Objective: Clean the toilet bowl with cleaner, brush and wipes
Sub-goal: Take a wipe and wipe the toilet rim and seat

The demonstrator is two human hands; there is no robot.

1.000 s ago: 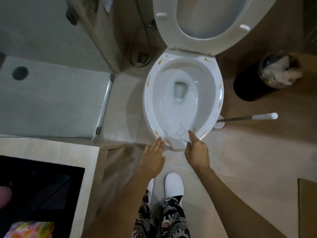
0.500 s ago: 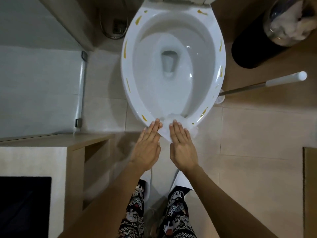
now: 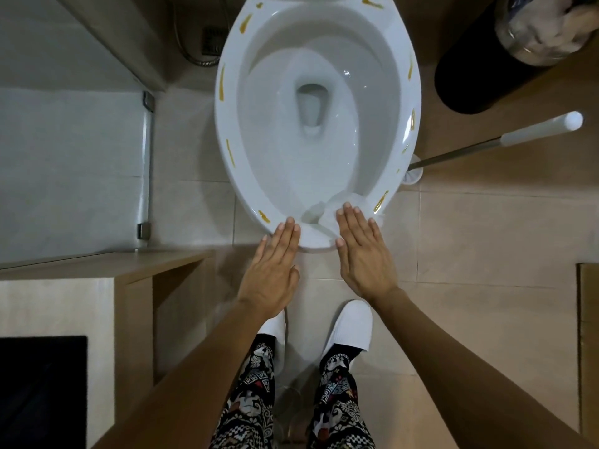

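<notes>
- Head view: the toilet bowl [image 3: 233, 176] fills the upper middle, white, with yellow-brown streaks [image 3: 221, 84] dotted around its rim.
- A white wipe [image 3: 343, 205] lies crumpled over the near right part of the rim, partly hanging into the bowl.
- The right hand [image 3: 363, 254] lies flat, palm down, fingers straight and together; its fingertips rest on the wipe. The grip is open, pressing rather than clasping.
- The left hand [image 3: 272, 264] is likewise flat and open, holding nothing; its fingertips reach the near edge of the rim, just left of the wipe.
- The toilet brush [image 3: 505, 137] stands in its holder on the floor, just right of the bowl, its white-tipped handle leaning away to the right.
- A black bin [image 3: 463, 76] with crumpled paper inside stands at the upper right.
- Below, two white slippers [image 3: 351, 325] and patterned trousers show on the tiled floor [image 3: 486, 238].
</notes>
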